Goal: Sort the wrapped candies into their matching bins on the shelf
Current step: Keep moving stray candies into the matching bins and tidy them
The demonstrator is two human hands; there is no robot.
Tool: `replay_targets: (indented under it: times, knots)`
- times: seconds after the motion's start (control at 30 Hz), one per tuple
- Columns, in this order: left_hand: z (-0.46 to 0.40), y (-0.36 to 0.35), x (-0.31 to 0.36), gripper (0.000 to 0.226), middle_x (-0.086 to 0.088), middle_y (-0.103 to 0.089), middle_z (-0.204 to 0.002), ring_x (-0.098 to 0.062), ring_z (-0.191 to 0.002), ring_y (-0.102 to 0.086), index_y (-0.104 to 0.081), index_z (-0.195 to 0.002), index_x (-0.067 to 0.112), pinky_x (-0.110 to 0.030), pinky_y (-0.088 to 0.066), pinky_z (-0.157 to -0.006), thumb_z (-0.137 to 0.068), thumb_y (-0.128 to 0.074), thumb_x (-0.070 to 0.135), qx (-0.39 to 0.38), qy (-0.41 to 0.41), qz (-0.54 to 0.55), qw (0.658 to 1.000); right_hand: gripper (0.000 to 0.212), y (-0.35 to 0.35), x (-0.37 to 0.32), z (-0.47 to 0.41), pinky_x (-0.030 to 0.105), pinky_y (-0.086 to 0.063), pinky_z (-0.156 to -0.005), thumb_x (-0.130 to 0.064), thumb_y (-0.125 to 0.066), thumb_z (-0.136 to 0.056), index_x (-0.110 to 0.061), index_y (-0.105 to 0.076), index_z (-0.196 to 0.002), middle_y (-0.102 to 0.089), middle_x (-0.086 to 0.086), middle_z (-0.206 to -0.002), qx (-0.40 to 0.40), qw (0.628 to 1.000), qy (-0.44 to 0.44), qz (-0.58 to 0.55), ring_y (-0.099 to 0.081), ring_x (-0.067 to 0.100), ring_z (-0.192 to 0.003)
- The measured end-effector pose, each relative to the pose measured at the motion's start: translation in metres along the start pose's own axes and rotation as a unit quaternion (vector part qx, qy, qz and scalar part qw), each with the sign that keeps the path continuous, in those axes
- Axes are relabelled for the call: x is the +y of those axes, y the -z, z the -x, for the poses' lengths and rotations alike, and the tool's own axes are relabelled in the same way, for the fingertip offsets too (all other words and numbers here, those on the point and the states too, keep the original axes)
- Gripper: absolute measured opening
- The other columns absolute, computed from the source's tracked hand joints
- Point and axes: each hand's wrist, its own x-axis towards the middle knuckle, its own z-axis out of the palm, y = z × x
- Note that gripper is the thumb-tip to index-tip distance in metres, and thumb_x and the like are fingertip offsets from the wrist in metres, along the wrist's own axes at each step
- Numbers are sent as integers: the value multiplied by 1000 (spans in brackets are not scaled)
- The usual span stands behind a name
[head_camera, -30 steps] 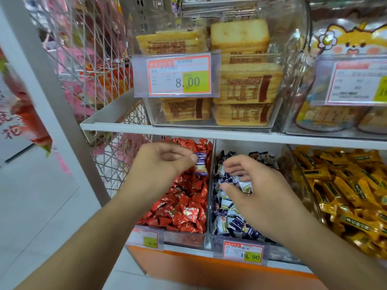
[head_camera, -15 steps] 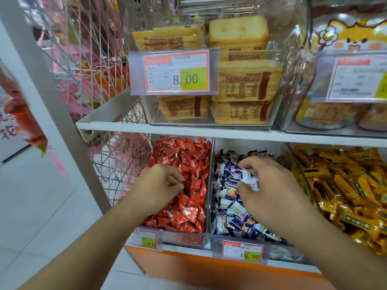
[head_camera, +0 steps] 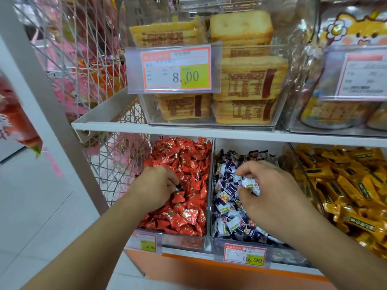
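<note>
On the lower shelf [head_camera: 188,251] three clear bins stand side by side. The left bin [head_camera: 182,240] is heaped with red-wrapped candies [head_camera: 188,164], the middle bin [head_camera: 212,185] with blue-and-white wrapped candies [head_camera: 228,222], and the right bin [head_camera: 301,170] with gold-wrapped candies [head_camera: 345,185].

The left hand [head_camera: 157,186] is down in the red heap with its fingers curled in; something small and dark shows at the fingertips, but whether it holds a candy cannot be told. The right hand [head_camera: 270,193] is over the middle bin, thumb and fingers pinching a blue-and-white candy [head_camera: 249,184] just above the pile.

A price tag reading 19.90 [head_camera: 245,255] is clipped to the middle bin's near edge. On the upper shelf [head_camera: 209,131], a clear bin holds stacked cracker packs [head_camera: 249,78] behind a price tag reading 8.00 [head_camera: 174,69].
</note>
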Motion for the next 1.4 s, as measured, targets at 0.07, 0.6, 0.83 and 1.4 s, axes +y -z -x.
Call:
replay_targets:
  times: [0.07,0.6,0.83,1.4]
  knots:
    - [0,0,0,19,9,-77,-99,-1,-85,-69,-80,-102,27,-9,-51,-72,-94,-70,13,5,-1,4,1000,27,0,-1,1,4,-38,-75,-29,-62,-100,-35,-57,-126,-51,-19,-131,-4,1000,-2,-3,-54,1,-104]
    - [13,18,6,20,13,-71,-78,-6,-73,-67,-73,-83,29,-34,-61,-68,-93,-68,14,88,-3,4,996,15,5,-11,4,24,-53,-83,-28,-62,-99,-37,-60,-110,-52,-20,-125,0,1000,-19,-11,-69,16,-94]
    - [31,40,22,12,17,-71,-79,5,-81,-64,-74,-86,33,-14,-50,-73,-94,-73,24,168,9,161,973,19,4,-13,5,26,-51,-89,-29,-62,-100,-39,-58,-115,-52,-22,-126,-3,1000,-5,-21,-66,14,-100]
    - [50,35,45,7,14,-76,-84,-2,-84,-71,-75,-85,34,-35,-59,-87,-92,-74,32,-35,-46,159,986,47,15,-9,5,12,-46,-68,-40,-63,-100,-36,-50,-145,-60,-13,-137,10,998,-46,30,-71,15,-96]
